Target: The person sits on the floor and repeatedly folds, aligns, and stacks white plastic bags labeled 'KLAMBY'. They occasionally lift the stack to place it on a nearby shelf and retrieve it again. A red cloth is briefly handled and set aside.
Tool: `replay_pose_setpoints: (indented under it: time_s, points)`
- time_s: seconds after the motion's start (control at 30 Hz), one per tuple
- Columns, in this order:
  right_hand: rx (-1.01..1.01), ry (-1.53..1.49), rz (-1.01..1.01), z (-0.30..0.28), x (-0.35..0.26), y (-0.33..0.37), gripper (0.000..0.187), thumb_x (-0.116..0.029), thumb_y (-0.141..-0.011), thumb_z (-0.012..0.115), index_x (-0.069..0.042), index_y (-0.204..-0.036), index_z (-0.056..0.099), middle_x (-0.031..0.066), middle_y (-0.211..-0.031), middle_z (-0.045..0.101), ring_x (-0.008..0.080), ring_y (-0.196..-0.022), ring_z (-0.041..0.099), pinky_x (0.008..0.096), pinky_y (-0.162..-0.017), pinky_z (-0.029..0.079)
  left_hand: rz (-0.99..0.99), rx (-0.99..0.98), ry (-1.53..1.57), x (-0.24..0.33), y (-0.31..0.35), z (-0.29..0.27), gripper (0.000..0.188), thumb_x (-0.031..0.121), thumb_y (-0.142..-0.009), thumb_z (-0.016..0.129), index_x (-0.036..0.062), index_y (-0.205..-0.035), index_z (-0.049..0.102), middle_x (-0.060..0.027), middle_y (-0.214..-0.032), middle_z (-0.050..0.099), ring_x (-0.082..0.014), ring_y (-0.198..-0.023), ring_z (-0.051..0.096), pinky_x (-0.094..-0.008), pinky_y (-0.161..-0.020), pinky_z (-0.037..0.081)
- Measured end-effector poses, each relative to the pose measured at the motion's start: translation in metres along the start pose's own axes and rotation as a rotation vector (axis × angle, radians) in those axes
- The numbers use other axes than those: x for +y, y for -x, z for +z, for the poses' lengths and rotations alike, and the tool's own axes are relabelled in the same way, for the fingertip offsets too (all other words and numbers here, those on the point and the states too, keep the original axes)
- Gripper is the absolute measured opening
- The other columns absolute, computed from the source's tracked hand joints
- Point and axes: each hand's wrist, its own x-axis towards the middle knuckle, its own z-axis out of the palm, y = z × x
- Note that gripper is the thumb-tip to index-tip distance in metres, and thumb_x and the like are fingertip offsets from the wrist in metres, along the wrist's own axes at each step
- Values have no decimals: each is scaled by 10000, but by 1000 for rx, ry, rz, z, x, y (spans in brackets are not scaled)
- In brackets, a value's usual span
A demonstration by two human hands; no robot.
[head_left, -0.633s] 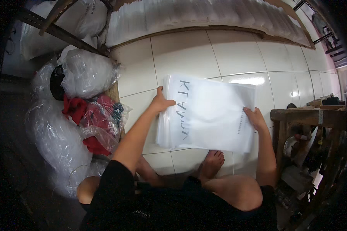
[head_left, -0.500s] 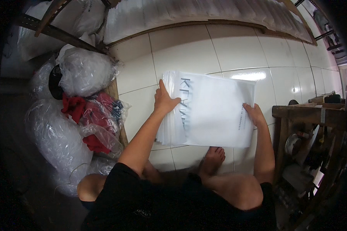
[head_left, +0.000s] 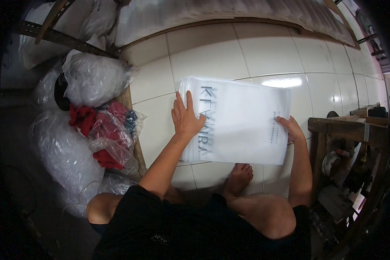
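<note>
A stack of white, translucent plastic bags (head_left: 242, 121) lies flat in front of me, with dark lettering down its left side and smaller print near its right edge. At the left edge, my left hand (head_left: 187, 118) rests over the layered borders, its fingers stretched and apart, thumb on the top bag. My right hand (head_left: 292, 128) grips the right edge, thumb on top and the other fingers partly hidden beneath. My bare foot (head_left: 240, 175) shows just below the near edge of the stack. Whether the stack touches the floor is unclear.
White floor tiles (head_left: 208, 47) surround the stack. Clear plastic bundles (head_left: 95, 80) and red items in plastic (head_left: 110, 130) crowd the left. A long row of packed white bags (head_left: 229, 11) stands at the back. A wooden bench (head_left: 346, 125) holding assorted items is close by my right arm.
The left borders of the stack, fanned out before, now sit closer together, and more lettering shows. My left hand's fingers have spread over the edge. My right hand keeps its grip.
</note>
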Motion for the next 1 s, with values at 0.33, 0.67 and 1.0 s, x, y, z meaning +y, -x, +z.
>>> replay_pose_setpoints:
  time_s: [0.33,0.67,1.0]
  points:
    - [10,138,5,-1,2,-5,480,-231,-870,674,73,-1218,544,146,-1038,659,207,-846,656,354,-738,556,181,134,-102,-8,1,5,688,163,-788,683,15,-1398,402,-284,-1510,244,-445,-1399,248,-606,-1132,201]
    - [82,176,11,-1,3,-8,534,-213,-878,639,124,-1269,500,182,-1020,675,238,-817,682,361,-724,560,334,29,-113,-13,2,-25,665,305,-788,722,7,-1338,497,-265,-1495,298,-420,-1405,262,-547,-1159,198]
    - [59,132,26,-1,4,-9,564,-214,-879,637,116,-1304,467,175,-1028,675,240,-823,685,367,-739,565,516,-62,-236,-12,25,-22,638,360,-848,668,21,-1360,495,-197,-1476,364,-364,-1439,224,-557,-1188,116]
